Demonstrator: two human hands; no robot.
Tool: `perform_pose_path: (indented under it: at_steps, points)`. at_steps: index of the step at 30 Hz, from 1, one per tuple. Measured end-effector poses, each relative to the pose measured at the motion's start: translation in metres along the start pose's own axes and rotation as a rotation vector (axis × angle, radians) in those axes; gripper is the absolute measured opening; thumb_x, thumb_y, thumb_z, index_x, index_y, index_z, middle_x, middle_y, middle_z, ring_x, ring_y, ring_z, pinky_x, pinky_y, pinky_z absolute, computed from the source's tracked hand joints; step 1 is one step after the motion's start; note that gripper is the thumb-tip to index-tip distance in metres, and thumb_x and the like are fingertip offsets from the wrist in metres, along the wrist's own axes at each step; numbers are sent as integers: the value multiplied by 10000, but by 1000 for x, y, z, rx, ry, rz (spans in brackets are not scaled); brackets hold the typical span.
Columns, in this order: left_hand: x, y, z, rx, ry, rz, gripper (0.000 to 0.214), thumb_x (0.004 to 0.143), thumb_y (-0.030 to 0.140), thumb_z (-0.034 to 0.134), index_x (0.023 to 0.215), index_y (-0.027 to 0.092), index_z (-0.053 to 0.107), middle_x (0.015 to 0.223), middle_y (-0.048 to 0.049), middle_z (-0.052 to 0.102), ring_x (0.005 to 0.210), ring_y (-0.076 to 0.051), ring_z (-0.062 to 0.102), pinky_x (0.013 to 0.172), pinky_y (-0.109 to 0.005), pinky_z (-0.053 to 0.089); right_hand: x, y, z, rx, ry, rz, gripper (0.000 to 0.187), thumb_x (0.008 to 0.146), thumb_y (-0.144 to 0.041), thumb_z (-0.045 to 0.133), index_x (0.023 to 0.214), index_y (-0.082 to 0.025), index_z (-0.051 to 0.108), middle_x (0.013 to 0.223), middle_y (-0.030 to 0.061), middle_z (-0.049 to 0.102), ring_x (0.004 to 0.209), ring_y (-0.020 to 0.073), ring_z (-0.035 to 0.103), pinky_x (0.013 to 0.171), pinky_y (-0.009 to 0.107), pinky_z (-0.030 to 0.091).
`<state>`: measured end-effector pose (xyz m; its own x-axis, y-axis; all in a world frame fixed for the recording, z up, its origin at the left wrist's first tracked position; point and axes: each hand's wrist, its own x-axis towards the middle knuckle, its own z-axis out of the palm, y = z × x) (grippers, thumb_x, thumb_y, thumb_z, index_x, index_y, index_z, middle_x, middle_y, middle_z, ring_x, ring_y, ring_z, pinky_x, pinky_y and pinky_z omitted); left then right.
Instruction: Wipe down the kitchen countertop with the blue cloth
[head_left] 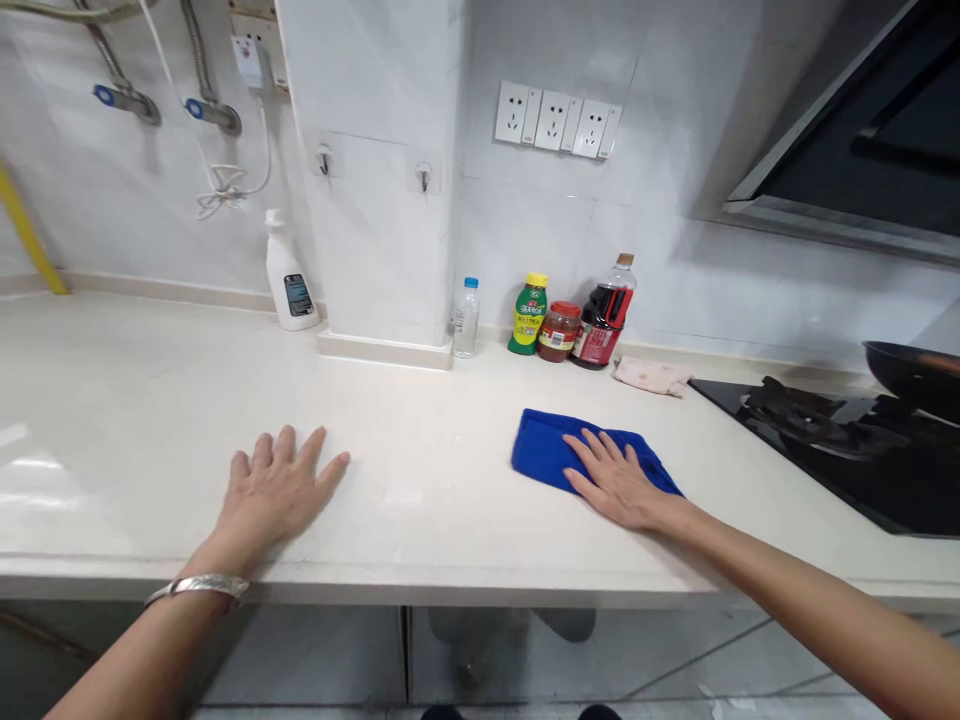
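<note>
Blue cloth point(546, 450), 1 pc.: on counter point(420, 480), right of ctr. R hand point(619, 485): flat atop cloth, grip apart. L hand point(277, 490): palm-down on counter, left, grip spread apart. Far side, left to right: clear btl. point(466, 322), green btl. point(529, 318), red-lid jar point(558, 335), dark btl. point(601, 320). Right: blk. hob point(862, 470).

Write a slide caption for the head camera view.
Right hand flat on a blue cloth, left hand on the pale countertop, black stove at the picture's right.

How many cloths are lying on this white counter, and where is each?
2: the blue cloth under the right hand, and the pale pink cloth between the dark bottle and the black stove.
</note>
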<state>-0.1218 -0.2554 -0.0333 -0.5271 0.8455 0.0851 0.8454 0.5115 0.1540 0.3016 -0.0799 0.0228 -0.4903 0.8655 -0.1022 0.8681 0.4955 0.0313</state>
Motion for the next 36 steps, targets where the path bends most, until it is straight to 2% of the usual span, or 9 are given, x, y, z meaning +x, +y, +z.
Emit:
perform_pose_path:
  at_steps: [3,6,9,13,19,24,30,33,36]
  points:
    - [-2,3,-3,31,-40,-17,881,901,665,77,1604,174,279,1655,-229,233,1522,-475,194,1197,-638,198,43,-36,-8,25,-34,-35,763,998,-714,220,1652,-323,196,1729,106,130,1576,416,101,1213,720,113]
    - [-3,5,-3,56,-30,-22,859,906,644,84,1595,178,301,1643,-230,253,1515,-478,208,1187,-634,217,78,-70,-14,58,-55,-117,773,992,-718,226,1655,-322,180,1735,88,101,1579,417,74,1210,730,80]
    - [-3,5,-1,80,-20,-12,839,918,629,99,1590,175,312,1631,-237,271,1507,-483,226,1179,-634,231,107,-103,-15,86,-78,-212,783,983,-728,246,1654,-333,173,1738,63,85,1582,411,52,1213,727,43]
    - [-2,6,-1,111,-62,-42,808,947,619,107,1615,186,245,1666,-228,205,1532,-468,183,1204,-617,204,140,-144,-14,112,-89,-309,786,975,-734,267,1651,-343,179,1740,53,85,1584,405,29,1218,713,11]
    - [-7,11,-7,174,-114,-54,764,985,582,132,1632,176,169,1682,-226,165,1549,-450,153,1234,-591,183,180,-199,-12,84,-37,-260,802,979,-708,242,1651,-270,218,1720,136,155,1548,485,120,1165,780,79]
    - [-7,10,-7,205,-124,-71,761,984,590,155,1633,193,161,1686,-212,166,1553,-435,155,1238,-582,188,210,-233,-10,59,-2,-201,799,985,-689,231,1640,-232,248,1694,197,193,1513,532,180,1123,804,129]
    - [-3,10,-7,155,-115,-54,751,988,578,192,1629,186,186,1679,-231,172,1545,-459,156,1225,-602,190,223,-249,-10,53,42,-146,800,986,-678,246,1614,-186,305,1672,242,209,1492,552,210,1112,802,143]
    - [-4,11,-9,152,-106,-50,728,995,546,225,1624,179,217,1672,-236,193,1536,-467,177,1215,-605,207,212,-250,-10,67,12,-174,804,989,-680,239,1635,-201,257,1688,225,190,1518,530,171,1136,789,108]
    - [-4,9,-11,158,-102,-46,683,1012,480,180,1625,179,218,1668,-230,212,1532,-463,192,1211,-605,217,189,-252,-11,97,-10,-295,806,988,-686,236,1646,-221,234,1704,195,170,1543,505,117,1164,771,69]
